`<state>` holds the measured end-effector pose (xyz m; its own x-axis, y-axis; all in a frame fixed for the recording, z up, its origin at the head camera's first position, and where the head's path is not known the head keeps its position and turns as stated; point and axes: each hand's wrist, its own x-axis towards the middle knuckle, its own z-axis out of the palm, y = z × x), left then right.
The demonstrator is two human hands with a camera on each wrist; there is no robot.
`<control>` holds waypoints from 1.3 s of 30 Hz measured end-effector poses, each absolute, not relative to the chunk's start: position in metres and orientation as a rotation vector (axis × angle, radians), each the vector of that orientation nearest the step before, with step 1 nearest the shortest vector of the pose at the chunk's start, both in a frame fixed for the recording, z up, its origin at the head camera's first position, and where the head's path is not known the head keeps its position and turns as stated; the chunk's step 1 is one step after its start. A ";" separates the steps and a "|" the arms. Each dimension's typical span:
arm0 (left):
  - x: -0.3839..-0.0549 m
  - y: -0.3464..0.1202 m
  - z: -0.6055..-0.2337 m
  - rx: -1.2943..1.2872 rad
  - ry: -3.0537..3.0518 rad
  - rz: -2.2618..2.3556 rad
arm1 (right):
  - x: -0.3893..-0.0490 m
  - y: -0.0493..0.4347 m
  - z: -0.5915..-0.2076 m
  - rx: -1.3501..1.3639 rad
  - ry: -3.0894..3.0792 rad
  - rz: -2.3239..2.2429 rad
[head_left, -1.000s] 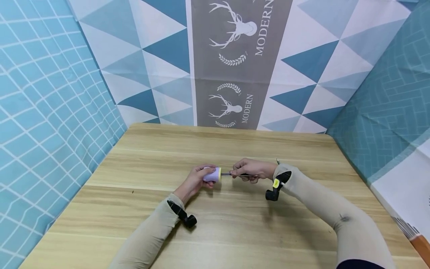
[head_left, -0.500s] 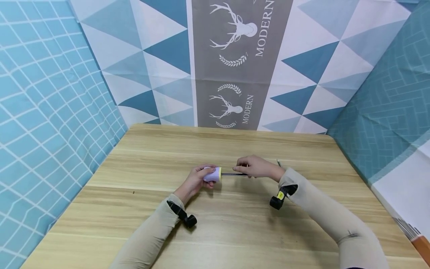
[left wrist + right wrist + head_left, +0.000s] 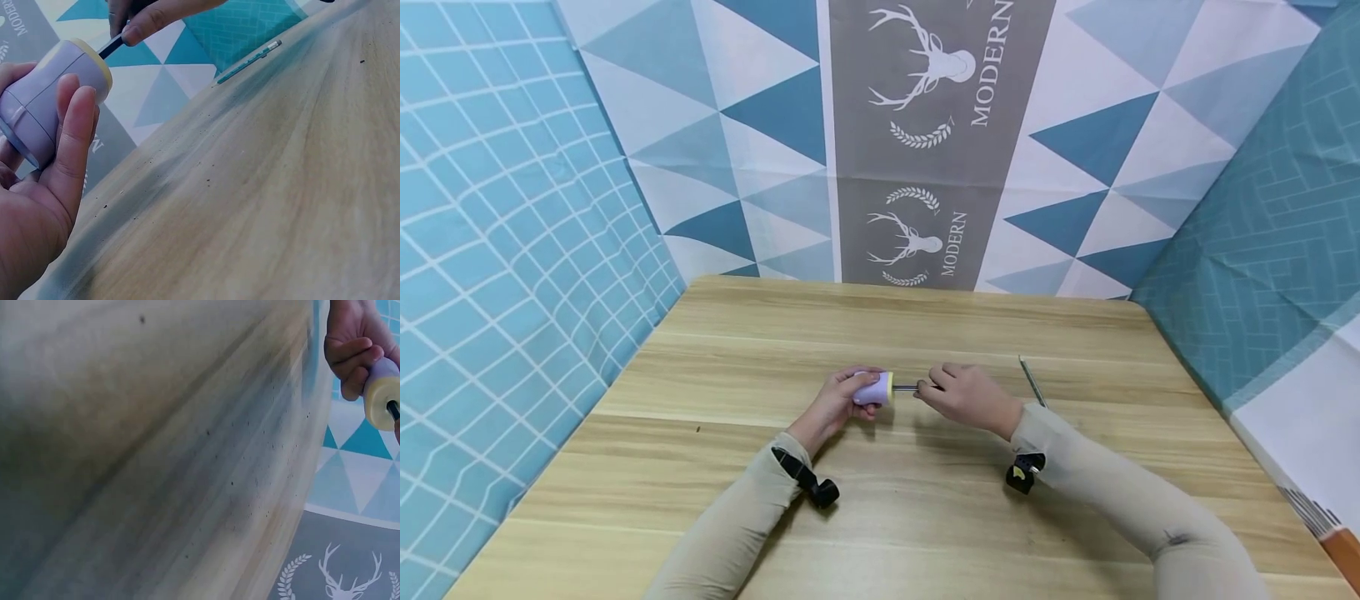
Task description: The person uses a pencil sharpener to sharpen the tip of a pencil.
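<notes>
My left hand grips a lavender pencil sharpener with a pale yellow rim, holding it above the table and pointing right. A slim dark pencil sticks into the sharpener's yellow end. My right hand pinches this pencil close to the rim, thumb and fingertips on it; the hand hides its far part. In the left wrist view, the thumb lies along the dark pencil just outside the sharpener. The right wrist view catches the sharpener's yellow face and the hole round the pencil.
Another pencil, greenish, lies on the wooden table beyond the right forearm, partly covered by the sleeve. Small dark specks dot the tabletop. Patterned cloth walls enclose the back and sides.
My right hand loosened, slid over the pencil and now pinches it again from above, with knuckles up and wrist turned. The left hand and sharpener have stayed put. More of the greenish pencil shows.
</notes>
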<state>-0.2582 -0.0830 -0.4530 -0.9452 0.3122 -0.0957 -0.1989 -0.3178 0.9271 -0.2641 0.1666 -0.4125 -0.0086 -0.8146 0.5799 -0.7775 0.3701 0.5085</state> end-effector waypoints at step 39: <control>-0.256 -0.080 -0.453 0.115 1.592 2.328 | -0.291 0.166 -0.382 0.863 -3.281 2.200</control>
<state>-0.2562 -0.0798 -0.4533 -0.9462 0.3037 -0.1113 -0.2140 -0.3296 0.9196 -0.2910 0.1660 -0.3815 -0.5468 -0.7073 -0.4481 0.1459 0.4465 -0.8828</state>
